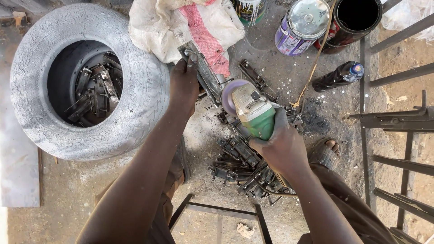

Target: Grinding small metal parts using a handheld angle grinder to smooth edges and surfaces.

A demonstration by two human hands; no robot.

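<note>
Left hand (183, 86) clamps a metal bracket (202, 72) tilted over the floor, its edge presented to the disc. Right hand (280, 144) is wrapped around the green grinder (253, 110), disc just beside the bracket. More brackets are piled (239, 158) beneath; others lie inside the tyre (149, 90), apart.

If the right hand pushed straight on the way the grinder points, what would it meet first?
Probably the flat metal piece held by the left hand: the right hand aims the green grinder up-left, its disc right at that piece. Depth is unclear.
</note>
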